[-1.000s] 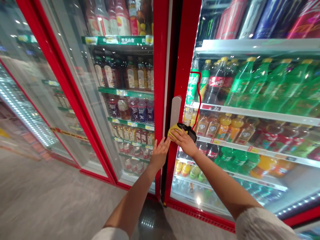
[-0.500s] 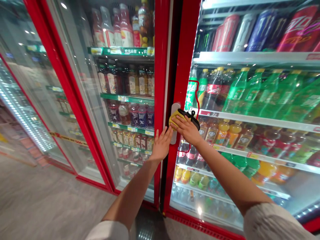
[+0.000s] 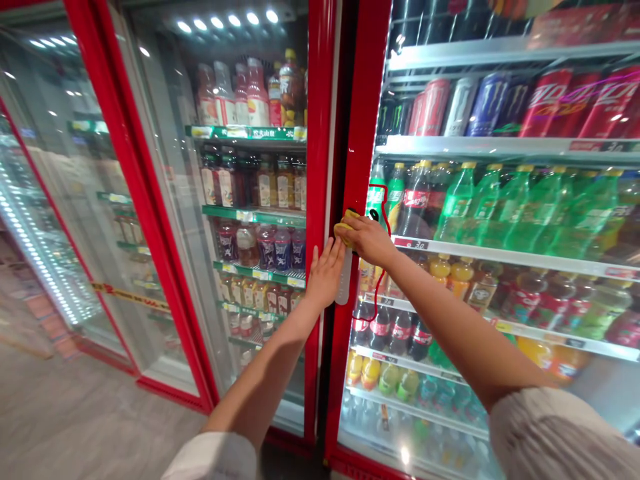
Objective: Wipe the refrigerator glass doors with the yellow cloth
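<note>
A yellow cloth (image 3: 343,231) with black on its other side is bunched under the fingers of my right hand (image 3: 369,239). Those fingers press it against the upper part of a long, pale grey door handle (image 3: 343,287). The handle sits upright on the red frame (image 3: 361,157) of the right-hand drinks fridge. Just left of the handle, my left hand (image 3: 324,275) has its fingers stretched upward, their tips close below the cloth. Whether this hand touches the handle's edge I cannot tell. A black loop (image 3: 373,215) shows beyond my right hand.
Lit shelves of green soda bottles (image 3: 523,210) and cans (image 3: 487,103) stand behind the right glass door. To the left, another red-framed fridge (image 3: 320,133) holds juice bottles. A dark gap (image 3: 345,127) runs between the two fridges. Grey floor (image 3: 90,407) lies at lower left.
My right hand has slid the cloth up and slightly left along the handle, baring its lower part. The cloth's black side is now mostly hidden. The view has tilted upward.
</note>
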{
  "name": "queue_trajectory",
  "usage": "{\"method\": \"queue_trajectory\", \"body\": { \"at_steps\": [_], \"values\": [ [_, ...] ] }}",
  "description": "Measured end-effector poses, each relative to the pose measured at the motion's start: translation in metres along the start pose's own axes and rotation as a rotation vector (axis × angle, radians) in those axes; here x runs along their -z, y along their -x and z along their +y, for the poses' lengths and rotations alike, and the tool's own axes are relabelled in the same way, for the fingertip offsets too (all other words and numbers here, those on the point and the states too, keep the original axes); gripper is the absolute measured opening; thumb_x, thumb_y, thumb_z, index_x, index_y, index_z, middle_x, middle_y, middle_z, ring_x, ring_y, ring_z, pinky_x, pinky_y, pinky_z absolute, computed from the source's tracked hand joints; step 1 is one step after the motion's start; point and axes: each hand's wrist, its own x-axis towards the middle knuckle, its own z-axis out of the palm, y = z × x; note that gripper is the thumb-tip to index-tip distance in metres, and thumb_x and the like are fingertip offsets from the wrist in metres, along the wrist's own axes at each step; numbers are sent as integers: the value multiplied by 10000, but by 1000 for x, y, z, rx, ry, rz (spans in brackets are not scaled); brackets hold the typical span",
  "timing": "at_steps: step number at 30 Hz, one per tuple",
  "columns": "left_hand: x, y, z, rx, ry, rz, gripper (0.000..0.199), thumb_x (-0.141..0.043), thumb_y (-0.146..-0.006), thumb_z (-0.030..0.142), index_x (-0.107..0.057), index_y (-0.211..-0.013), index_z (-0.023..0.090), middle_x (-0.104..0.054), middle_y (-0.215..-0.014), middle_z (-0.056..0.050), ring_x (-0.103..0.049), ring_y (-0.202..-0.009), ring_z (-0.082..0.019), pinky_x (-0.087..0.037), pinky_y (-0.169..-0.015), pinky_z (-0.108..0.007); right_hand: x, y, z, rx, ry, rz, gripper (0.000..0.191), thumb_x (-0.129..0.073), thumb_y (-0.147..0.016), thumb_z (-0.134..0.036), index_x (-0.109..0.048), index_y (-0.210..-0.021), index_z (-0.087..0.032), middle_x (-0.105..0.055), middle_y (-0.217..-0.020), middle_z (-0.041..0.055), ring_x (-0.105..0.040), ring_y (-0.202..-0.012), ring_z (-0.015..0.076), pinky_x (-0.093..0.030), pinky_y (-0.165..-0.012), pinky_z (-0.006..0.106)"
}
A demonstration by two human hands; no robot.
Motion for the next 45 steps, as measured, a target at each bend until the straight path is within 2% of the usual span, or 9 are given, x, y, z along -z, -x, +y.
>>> {"method": "queue_trajectory", "body": {
  "at_steps": [6, 13, 17, 20, 24, 30, 35, 38, 45],
  "values": [
    [10, -8, 2, 24, 28, 35, 794, -362, -872, 29, -179, -1639, 126, -228, -1708, -140, -96, -1604, -238, -147, -1296, -560, 8, -23, 4, -126, -121, -16, 367, -522, -914, -154, -765, -1175, -239, -779, -1158, 38, -663, -1016, 266, -508, -932, 387],
    [13, 5, 5, 6, 104, 26, 745, -359, -865, 8, -316, -1597, 140, -336, -1676, -119, -168, -1595, -247, -173, -1294, -570, -26, 11, -3, -140, -286, 191, 578, -424, -824, -70, -708, -1302, -229, -650, -1427, 60, -555, -1358, 238, -432, -1140, 445],
    [18, 7, 15, 88, 240, 140, 617, -307, -935, 40, -380, -1543, 116, -328, -1679, -138, -200, -1589, -222, -260, -1287, -495, -49, 38, -25, -279, -492, 284, 766, -405, -864, -137, -307, -1622, -192, -432, -1626, 100, -413, -1495, 210, -372, -1214, 466],
    [22, 2, 25, 63, 301, 203, 581, -277, -993, 103, -313, -1571, 135, -351, -1668, -137, -228, -1581, -199, -285, -1284, -469, -60, 47, -40, -362, -733, 344, 716, -271, -1003, -257, 1, -1665, -241, -384, -1655, 78, -442, -1474, 157, -417, -1187, 437],
    [23, -10, 37, 46, 284, 124, 618, -331, -998, 165, -239, -1608, 128, -375, -1653, -154, -250, -1574, -241, -269, -1286, -498, -62, 50, -37, -360, -953, 429, 614, 28, -1061, -450, 77, -1653, -295, -452, -1617, 72, -558, -1377, 156, -418, -1177, 468],
    [4, -34, 68, 256, 109, 91, 803, -574, -955, 284, -189, -1604, 9, -88, -1687, -307, -38, -1578, -407, -181, -1276, -606, -47, 59, -23, -526, -1107, 392, 706, 40, -1045, -545, -140, -1658, -244, -598, -1480, 163, -628, -1313, 237, -482, -1075, 510],
    [-23, -43, 71, 306, 27, 203, 699, -547, -968, 161, -268, -1603, 76, -91, -1689, -275, -5, -1557, -393, -272, -1255, -590, -24, 80, -29, -851, -1353, 571, 655, -461, -959, -687, -582, -1430, -249, -721, -1317, 132, -670, -1247, 278, -553, -984, 463],
    [-42, -28, 63, 279, -2, 248, 633, -431, -980, 52, -306, -1598, 99, -185, -1684, -236, -55, -1558, -340, -319, -1256, -527, -14, 106, -33, -916, -1320, 561, 602, -639, -855, -694, -727, -1230, -231, -774, -1199, 124, -690, -1203, 298, -565, -965, 470],
    [-79, 33, 70, 297, 11, 227, 629, -534, -980, 137, -335, -1567, 28, -161, -1655, -287, -48, -1540, -378, -303, -1247, -588, -6, 183, -34, -1068, -1247, 399, 600, -772, -715, -718, -810, -1019, -202, -814, -1004, 131, -762, -994, 319, -596, -893, 504]
  ]
}}
